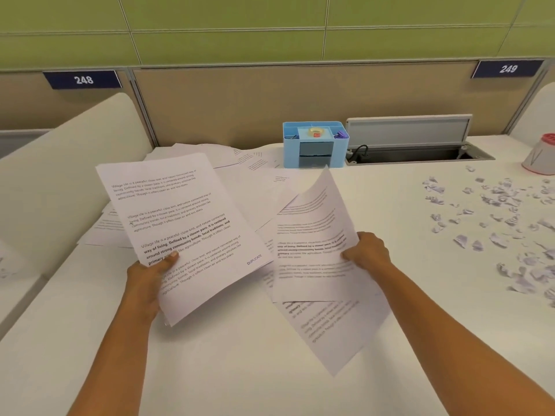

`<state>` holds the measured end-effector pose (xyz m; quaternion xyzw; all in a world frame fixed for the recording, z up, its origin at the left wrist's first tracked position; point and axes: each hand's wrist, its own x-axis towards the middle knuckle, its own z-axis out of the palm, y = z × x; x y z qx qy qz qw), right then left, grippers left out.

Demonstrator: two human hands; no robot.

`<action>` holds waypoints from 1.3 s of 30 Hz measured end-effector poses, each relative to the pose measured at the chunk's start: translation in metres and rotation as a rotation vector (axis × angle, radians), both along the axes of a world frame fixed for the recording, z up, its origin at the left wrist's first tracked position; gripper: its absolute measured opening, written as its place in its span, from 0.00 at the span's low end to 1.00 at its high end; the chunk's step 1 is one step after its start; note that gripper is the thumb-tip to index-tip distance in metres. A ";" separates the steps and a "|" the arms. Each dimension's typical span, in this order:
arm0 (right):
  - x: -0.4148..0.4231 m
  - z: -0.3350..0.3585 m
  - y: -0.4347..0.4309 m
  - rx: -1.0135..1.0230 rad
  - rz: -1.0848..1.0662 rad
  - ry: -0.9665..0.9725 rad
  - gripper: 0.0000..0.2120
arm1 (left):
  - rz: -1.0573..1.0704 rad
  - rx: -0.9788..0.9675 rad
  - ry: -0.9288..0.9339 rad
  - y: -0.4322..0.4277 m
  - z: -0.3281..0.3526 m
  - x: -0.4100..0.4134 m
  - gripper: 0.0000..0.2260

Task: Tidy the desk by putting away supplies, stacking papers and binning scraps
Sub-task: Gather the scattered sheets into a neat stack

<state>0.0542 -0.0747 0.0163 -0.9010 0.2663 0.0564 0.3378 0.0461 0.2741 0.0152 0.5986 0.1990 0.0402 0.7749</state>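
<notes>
My left hand (148, 283) grips a small stack of printed sheets (180, 223) lifted above the white desk (228, 370), thumb on top of the page. My right hand (368, 250) pinches the right edge of a single printed sheet (309, 244), which is raised and curls up at its far corner. Another printed sheet (330, 328) lies flat on the desk under it. More loose sheets (240, 163) are spread across the desk behind the held papers. Several crumpled paper scraps (495, 223) are scattered on the right side of the desk.
A light blue desk organiser (313, 151) with a tape roll on top stands at the back by the partition. To its right is an open cable tray (414, 145). A white cup-shaped bin with a red rim (540, 157) sits at the far right edge.
</notes>
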 end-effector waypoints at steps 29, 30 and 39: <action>0.012 0.030 0.027 0.844 -0.077 -0.661 0.12 | -0.304 0.049 -0.041 -0.079 0.010 0.010 0.10; 0.013 0.025 0.031 0.789 -0.077 -0.646 0.11 | -0.308 0.042 -0.045 -0.080 0.012 0.009 0.11; 0.018 0.027 0.037 0.451 0.029 -0.699 0.16 | -0.316 0.018 -0.066 -0.077 0.011 0.004 0.06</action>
